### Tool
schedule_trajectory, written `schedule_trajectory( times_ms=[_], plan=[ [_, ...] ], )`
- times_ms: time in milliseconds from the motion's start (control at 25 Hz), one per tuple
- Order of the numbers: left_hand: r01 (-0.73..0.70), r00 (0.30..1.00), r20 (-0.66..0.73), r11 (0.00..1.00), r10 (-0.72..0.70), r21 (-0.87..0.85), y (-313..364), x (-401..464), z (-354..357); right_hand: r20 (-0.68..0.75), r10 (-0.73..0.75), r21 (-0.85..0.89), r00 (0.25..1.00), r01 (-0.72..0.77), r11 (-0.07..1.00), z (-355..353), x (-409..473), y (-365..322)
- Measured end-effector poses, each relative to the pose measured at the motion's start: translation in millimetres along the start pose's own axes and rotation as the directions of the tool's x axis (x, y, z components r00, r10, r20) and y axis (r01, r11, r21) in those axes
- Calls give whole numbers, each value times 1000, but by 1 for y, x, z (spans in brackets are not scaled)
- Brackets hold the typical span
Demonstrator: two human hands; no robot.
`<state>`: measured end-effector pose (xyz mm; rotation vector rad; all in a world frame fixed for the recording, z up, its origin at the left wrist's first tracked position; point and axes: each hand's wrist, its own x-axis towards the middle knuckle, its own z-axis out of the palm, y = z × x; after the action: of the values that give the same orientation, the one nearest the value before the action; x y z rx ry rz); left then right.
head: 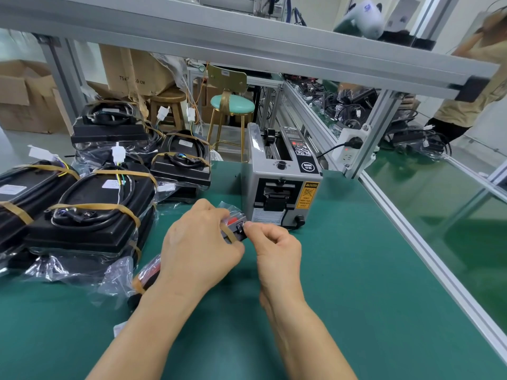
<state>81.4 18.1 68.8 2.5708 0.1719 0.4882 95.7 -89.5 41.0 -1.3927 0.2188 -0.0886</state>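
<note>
the left hand [200, 242] curls round the small bagged part [233, 222] just near of the tape dispenser [282, 185] — best held steady while the right hand [274, 246], pinching its right end, smooths the brown tape [229, 233] flat.

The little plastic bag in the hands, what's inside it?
A small black part with something red. A tan band crosses it. The left hand grips it and the right hand pinches its end, so the hands cover the rest.
</note>
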Motion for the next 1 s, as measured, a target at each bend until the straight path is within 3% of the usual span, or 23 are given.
schedule_trajectory(
  times_ms=[200,760,1000],
  plan=[
    [-9,1000,3,998,10,-58,2,-2,0,5,-44,48,999,43,998,0,-3,-1],
    [48,998,-30,997,-50,-60,3,3,3,-23,-182,-149,983,177,973,5,-2,0],
    [87,995,-52,995,-90,-58,5,3,1,-67,-163,-88,984,157,984,8,-4,3]
  ],
)
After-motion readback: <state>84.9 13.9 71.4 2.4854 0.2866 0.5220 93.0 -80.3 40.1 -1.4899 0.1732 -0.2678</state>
